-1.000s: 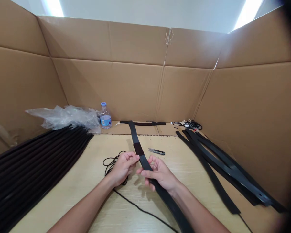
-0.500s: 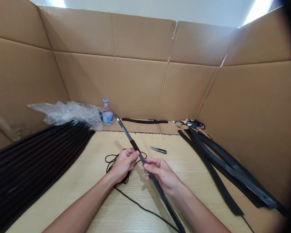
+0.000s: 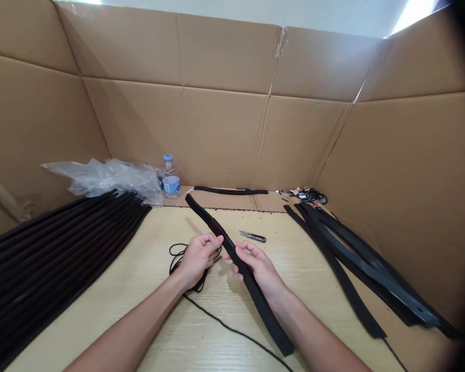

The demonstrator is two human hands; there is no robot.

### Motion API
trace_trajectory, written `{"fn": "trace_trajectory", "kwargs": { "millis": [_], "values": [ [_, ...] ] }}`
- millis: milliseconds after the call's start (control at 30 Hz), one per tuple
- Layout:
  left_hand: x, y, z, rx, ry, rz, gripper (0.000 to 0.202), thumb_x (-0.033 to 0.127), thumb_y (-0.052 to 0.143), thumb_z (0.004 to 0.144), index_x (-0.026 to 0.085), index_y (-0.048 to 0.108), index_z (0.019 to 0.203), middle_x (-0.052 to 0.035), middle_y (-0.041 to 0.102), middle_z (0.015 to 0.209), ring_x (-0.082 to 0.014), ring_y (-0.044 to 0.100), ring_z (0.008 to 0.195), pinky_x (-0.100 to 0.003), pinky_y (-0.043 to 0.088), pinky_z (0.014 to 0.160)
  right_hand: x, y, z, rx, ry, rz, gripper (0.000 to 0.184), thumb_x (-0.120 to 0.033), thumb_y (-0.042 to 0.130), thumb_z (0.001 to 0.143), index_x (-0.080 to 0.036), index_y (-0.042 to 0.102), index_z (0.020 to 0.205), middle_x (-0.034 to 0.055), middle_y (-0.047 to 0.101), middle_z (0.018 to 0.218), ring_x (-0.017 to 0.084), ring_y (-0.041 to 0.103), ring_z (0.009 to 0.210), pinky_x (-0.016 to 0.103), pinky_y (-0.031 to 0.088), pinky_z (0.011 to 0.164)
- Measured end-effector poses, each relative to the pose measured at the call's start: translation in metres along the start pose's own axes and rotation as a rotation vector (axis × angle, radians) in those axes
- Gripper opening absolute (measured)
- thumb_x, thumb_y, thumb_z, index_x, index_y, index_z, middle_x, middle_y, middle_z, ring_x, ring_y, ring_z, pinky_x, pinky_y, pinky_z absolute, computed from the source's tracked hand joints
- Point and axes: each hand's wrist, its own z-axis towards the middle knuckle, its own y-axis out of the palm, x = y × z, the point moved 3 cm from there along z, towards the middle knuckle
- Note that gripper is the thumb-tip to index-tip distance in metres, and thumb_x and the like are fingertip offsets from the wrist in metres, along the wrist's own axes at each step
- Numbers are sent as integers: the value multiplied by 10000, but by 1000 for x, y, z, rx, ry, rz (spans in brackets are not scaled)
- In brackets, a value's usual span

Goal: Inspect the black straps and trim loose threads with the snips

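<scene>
A long flat black rubber strip [image 3: 251, 287] runs diagonally across the table, with a darker band near its middle. My right hand [image 3: 256, 266] grips it with the fingers curled around it. My left hand [image 3: 199, 261] holds the strip from the other side, its fingertips pinching the edge. A loop of thin black cord [image 3: 182, 258] lies partly under my left hand and trails toward the bottom of the view. Steel thread snips [image 3: 252, 237] rest on the table just beyond my right hand.
A stack of long black strips [image 3: 62, 248] fills the left of the light wood table [image 3: 290, 274]. Looser strips [image 3: 356, 263] lie on the right. Behind stand a plastic bag [image 3: 112, 178], a water bottle [image 3: 171, 178], and a cardboard wall [image 3: 217, 134].
The strip has turned from edge-on to show its flat face, and its far end has swung lower and left. The view has tilted slightly upward.
</scene>
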Motion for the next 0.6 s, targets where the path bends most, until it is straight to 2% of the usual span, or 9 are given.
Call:
{"fn": "trace_trajectory", "kwargs": {
  "millis": [100,200,267,367,433,500,600],
  "values": [
    [-3,0,0,-61,-37,-14,421,494,700,719,177,428,660,96,212,490,-44,102,414,-189,55,369,0,1,-5,3,81,-77,479,-318,761,663,-109,528,1025,46,625,716,63,506,528,158,409,459],
    [-2,1,-2,-115,-75,-24,419,491,709,710,177,432,678,101,197,494,-42,96,410,-189,50,364,-1,1,-9,-10,105,-124,368,-325,766,648,-83,566,840,16,573,643,59,494,514,191,481,490],
    [0,3,-3,-143,-84,-16,407,487,708,712,172,452,695,102,204,490,-39,101,401,-186,53,361,-3,1,-11,-52,99,-129,364,-302,781,622,-112,518,787,-1,564,656,90,539,557,217,504,472],
    [3,6,-5,-165,-71,4,398,490,703,714,161,480,690,102,217,471,-35,112,385,-178,57,359,-3,3,-13,-126,122,-146,476,-266,802,585,-165,399,817,13,628,755,159,621,607,235,495,430],
    [4,6,-5,-148,-52,3,404,491,710,704,162,478,668,100,225,461,-33,121,379,-174,59,358,-5,4,-13,-143,93,-170,535,-300,795,600,-184,321,819,60,667,819,156,619,540,235,483,430],
    [5,5,-4,-119,-32,-5,406,489,714,700,165,473,652,97,233,460,-34,130,380,-169,64,357,-7,3,-10,-119,25,-213,530,-394,751,654,-189,288,810,89,678,795,119,573,454,205,446,406],
    [5,2,-2,-68,-11,11,401,486,701,715,169,468,640,97,222,461,-35,125,381,-166,63,356,-6,-1,-2,-58,-25,-239,491,-530,646,718,-182,309,791,75,667,722,97,531,431,181,398,384]
  ]
}}
